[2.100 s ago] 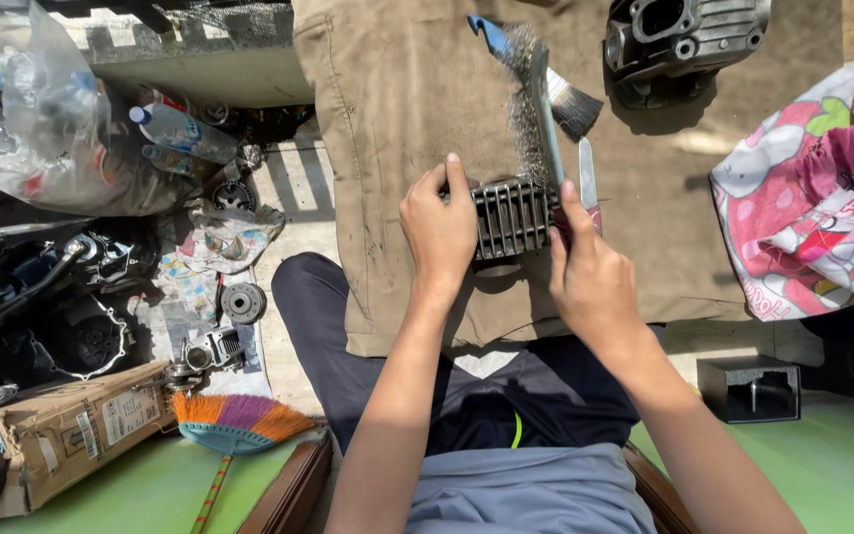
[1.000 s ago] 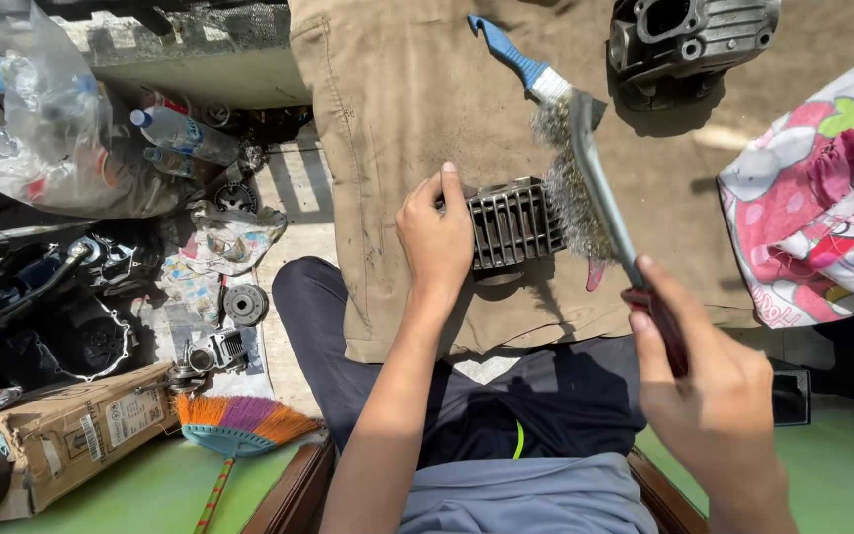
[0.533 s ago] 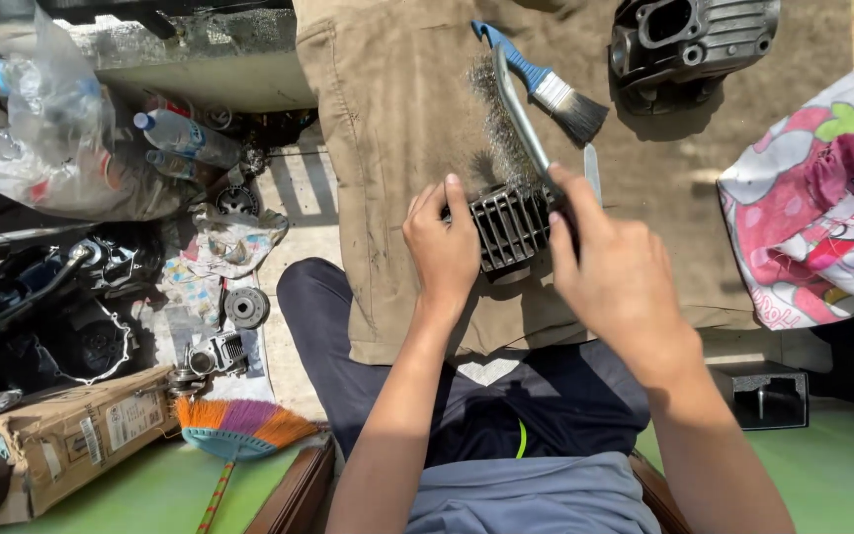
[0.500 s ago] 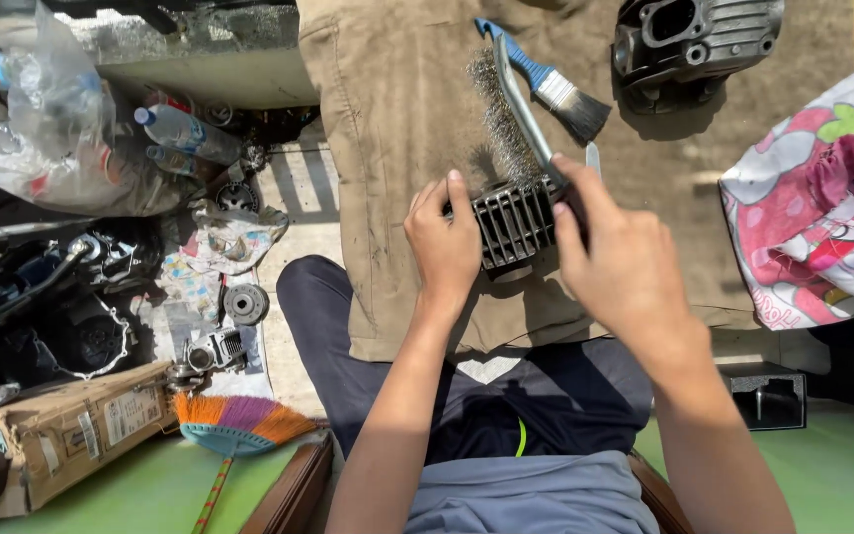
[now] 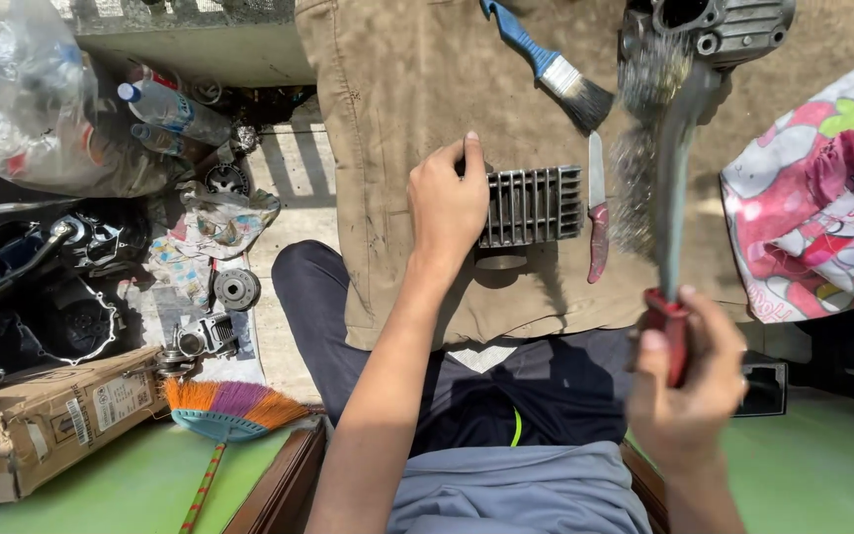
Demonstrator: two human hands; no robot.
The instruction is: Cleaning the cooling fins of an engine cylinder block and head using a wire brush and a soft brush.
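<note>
I counted one finned cylinder (image 5: pixel 533 206), one wire brush (image 5: pixel 666 198), one paintbrush (image 5: pixel 549 63), one knife (image 5: pixel 597 210), two plastic bottles (image 5: pixel 172 114), one broom (image 5: pixel 229 410).

Clutter around the brown cloth (image 5: pixel 417 89)

A blue-handled paintbrush (image 5: pixel 546 64) and a red-handled knife (image 5: pixel 597 213) lie on the cloth, a grey engine casing (image 5: pixel 733 25) at its top edge. To the left: plastic bottles (image 5: pixel 165 114), a gear (image 5: pixel 236 289), a cardboard box (image 5: pixel 56 415) and a colourful broom (image 5: pixel 224 410). A pink patterned cloth (image 5: pixel 822 208) lies right.

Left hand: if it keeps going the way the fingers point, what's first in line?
The left hand points up the brown cloth; only bare cloth lies ahead to the frame's top. The finned cylinder block sits beside it.
</note>
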